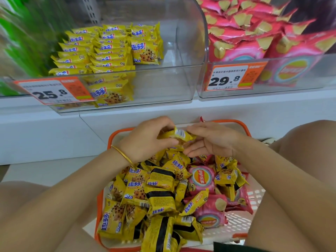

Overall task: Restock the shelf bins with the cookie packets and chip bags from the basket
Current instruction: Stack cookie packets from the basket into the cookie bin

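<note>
A long white shelf (127, 113) is seen across the top. A clear plastic bin (163, 84) is set on it at the left, and it is filled with stacked packets on its left side only. Below the shelf's front edge, a white plastic basket (112, 137) with an orange rim is piled with yellow cookie packets (154, 197) and pink chip bags (201, 177). Over the basket's far edge, one small yellow packet (179, 135) is held up, its long side laid left to right. Its left end is gripped by the curled left hand (145, 140). Its right end is pinched by the right hand (212, 140), with the lower fingers stretched underneath. The bin's bare side lies up and straight ahead of the held packet, so neither hand is judged much nearer.
</note>
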`<control>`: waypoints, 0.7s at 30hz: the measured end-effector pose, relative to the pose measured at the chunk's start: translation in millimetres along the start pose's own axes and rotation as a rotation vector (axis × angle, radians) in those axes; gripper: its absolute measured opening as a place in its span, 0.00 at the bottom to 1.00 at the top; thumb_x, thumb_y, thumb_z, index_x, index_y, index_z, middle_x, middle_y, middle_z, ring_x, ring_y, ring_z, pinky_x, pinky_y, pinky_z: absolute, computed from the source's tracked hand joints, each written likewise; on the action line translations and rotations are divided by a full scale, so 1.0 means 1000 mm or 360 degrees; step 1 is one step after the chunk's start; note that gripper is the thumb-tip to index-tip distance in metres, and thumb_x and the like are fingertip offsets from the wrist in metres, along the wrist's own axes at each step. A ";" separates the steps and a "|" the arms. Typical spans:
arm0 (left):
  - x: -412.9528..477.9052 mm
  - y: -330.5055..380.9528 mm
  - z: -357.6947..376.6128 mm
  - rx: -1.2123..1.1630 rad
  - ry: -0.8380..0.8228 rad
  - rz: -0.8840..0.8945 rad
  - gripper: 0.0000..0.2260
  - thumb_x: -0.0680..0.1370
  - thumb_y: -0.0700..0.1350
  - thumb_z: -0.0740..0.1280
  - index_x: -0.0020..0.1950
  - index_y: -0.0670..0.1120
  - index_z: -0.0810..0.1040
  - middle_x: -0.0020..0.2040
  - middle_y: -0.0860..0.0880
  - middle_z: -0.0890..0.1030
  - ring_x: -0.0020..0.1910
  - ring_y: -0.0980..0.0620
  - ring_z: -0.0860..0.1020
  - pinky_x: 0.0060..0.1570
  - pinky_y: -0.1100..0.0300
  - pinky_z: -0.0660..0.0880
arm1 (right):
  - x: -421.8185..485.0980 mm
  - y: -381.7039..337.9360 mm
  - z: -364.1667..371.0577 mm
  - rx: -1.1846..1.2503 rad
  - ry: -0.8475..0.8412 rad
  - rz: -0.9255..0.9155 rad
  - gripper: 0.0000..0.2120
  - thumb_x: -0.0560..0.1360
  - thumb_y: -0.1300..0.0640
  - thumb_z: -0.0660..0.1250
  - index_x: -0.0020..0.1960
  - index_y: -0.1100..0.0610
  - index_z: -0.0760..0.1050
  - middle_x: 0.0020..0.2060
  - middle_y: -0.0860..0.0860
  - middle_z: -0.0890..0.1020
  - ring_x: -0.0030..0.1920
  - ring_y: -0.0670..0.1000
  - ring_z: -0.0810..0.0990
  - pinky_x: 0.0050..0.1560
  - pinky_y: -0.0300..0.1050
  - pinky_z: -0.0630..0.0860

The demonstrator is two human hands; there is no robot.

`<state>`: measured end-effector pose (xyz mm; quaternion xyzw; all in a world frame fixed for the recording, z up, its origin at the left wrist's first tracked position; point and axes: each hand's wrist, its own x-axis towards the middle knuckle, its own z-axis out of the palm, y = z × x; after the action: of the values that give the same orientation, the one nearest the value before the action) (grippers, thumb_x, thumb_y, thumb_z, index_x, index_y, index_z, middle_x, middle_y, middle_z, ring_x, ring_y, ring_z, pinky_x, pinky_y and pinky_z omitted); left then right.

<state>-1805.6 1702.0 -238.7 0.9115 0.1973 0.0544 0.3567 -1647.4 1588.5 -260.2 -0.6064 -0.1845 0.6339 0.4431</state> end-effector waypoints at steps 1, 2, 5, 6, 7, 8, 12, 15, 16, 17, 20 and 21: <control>0.002 -0.001 -0.004 -0.0083 0.0016 -0.0028 0.08 0.74 0.48 0.71 0.44 0.51 0.72 0.38 0.56 0.74 0.38 0.59 0.74 0.38 0.71 0.68 | -0.002 -0.001 0.001 -0.0205 0.0101 -0.0048 0.15 0.79 0.51 0.60 0.59 0.61 0.74 0.46 0.60 0.82 0.39 0.53 0.84 0.43 0.46 0.82; 0.003 -0.003 -0.008 -0.0186 0.0029 -0.0057 0.08 0.75 0.49 0.70 0.42 0.50 0.72 0.37 0.52 0.76 0.38 0.54 0.76 0.39 0.65 0.71 | -0.005 -0.003 0.002 -0.0389 0.0196 -0.0148 0.17 0.79 0.49 0.59 0.60 0.60 0.74 0.49 0.58 0.82 0.41 0.52 0.83 0.43 0.44 0.82; 0.005 -0.004 -0.021 -0.0329 0.0079 -0.0069 0.20 0.74 0.57 0.67 0.44 0.38 0.75 0.42 0.35 0.79 0.41 0.39 0.78 0.42 0.50 0.75 | -0.021 -0.022 0.008 -0.0485 0.0234 -0.0548 0.15 0.80 0.52 0.58 0.57 0.60 0.78 0.47 0.54 0.83 0.43 0.48 0.83 0.42 0.38 0.81; 0.004 -0.001 -0.025 -0.0319 0.0094 -0.0038 0.23 0.74 0.59 0.66 0.45 0.37 0.75 0.41 0.34 0.79 0.38 0.41 0.78 0.40 0.50 0.75 | -0.027 -0.030 0.011 -0.0480 0.0190 -0.0636 0.14 0.79 0.53 0.60 0.56 0.60 0.78 0.46 0.54 0.83 0.42 0.47 0.83 0.40 0.37 0.80; 0.003 0.004 -0.030 -0.0336 0.0125 0.0011 0.22 0.75 0.59 0.67 0.44 0.38 0.76 0.38 0.36 0.78 0.35 0.46 0.76 0.36 0.53 0.74 | -0.033 -0.040 0.015 -0.0541 0.0149 -0.0704 0.13 0.76 0.53 0.63 0.55 0.59 0.78 0.46 0.54 0.83 0.41 0.46 0.83 0.40 0.37 0.80; 0.003 0.009 -0.037 -0.0371 0.0152 0.0038 0.18 0.75 0.56 0.67 0.43 0.40 0.77 0.35 0.40 0.78 0.32 0.53 0.75 0.33 0.58 0.72 | -0.037 -0.050 0.018 -0.0648 0.0120 -0.0755 0.13 0.72 0.54 0.66 0.53 0.59 0.78 0.46 0.53 0.83 0.41 0.45 0.83 0.40 0.38 0.80; 0.003 0.034 -0.078 -0.0707 0.0330 0.0070 0.09 0.71 0.50 0.64 0.44 0.46 0.79 0.32 0.52 0.81 0.30 0.58 0.78 0.31 0.63 0.78 | -0.053 -0.102 0.037 -0.0869 0.0044 -0.0919 0.09 0.68 0.57 0.70 0.47 0.59 0.78 0.35 0.47 0.83 0.33 0.41 0.81 0.33 0.36 0.79; 0.010 0.038 -0.109 -0.0791 0.0637 0.0124 0.05 0.75 0.47 0.65 0.46 0.47 0.76 0.31 0.54 0.81 0.29 0.59 0.79 0.30 0.61 0.78 | -0.055 -0.143 0.052 -0.0909 0.0115 -0.0991 0.02 0.74 0.61 0.68 0.44 0.61 0.77 0.29 0.47 0.80 0.27 0.41 0.78 0.23 0.31 0.73; 0.014 0.038 -0.117 -0.0838 0.0725 0.0125 0.04 0.75 0.45 0.66 0.49 0.46 0.75 0.34 0.53 0.82 0.31 0.59 0.79 0.31 0.61 0.78 | -0.049 -0.154 0.057 -0.0890 0.0149 -0.1019 0.03 0.74 0.61 0.68 0.43 0.61 0.77 0.31 0.50 0.80 0.28 0.43 0.78 0.25 0.35 0.76; 0.018 0.035 -0.122 -0.0882 0.0792 0.0126 0.07 0.75 0.43 0.67 0.52 0.45 0.73 0.38 0.52 0.82 0.33 0.58 0.80 0.33 0.60 0.79 | -0.041 -0.163 0.061 -0.0845 0.0178 -0.1050 0.03 0.74 0.62 0.69 0.42 0.61 0.76 0.33 0.53 0.79 0.31 0.46 0.79 0.31 0.41 0.80; 0.029 0.021 -0.128 -0.0938 0.0948 0.0078 0.14 0.74 0.37 0.70 0.55 0.46 0.69 0.45 0.46 0.81 0.36 0.56 0.80 0.37 0.60 0.79 | -0.011 -0.179 0.070 -0.0793 0.0241 -0.1066 0.12 0.71 0.64 0.71 0.53 0.57 0.73 0.38 0.56 0.78 0.36 0.51 0.77 0.42 0.51 0.79; 0.032 0.015 -0.129 -0.0917 0.1002 0.0073 0.14 0.74 0.37 0.70 0.54 0.48 0.68 0.46 0.45 0.80 0.37 0.55 0.79 0.38 0.59 0.78 | -0.002 -0.182 0.071 -0.0843 0.0242 -0.1069 0.18 0.71 0.65 0.71 0.58 0.56 0.70 0.37 0.55 0.77 0.35 0.50 0.76 0.39 0.46 0.77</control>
<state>-1802.7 1785.6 -134.4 0.7176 0.2531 0.3908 0.5180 -1652.7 1706.8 -104.5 -0.6503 -0.4947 0.3390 0.4663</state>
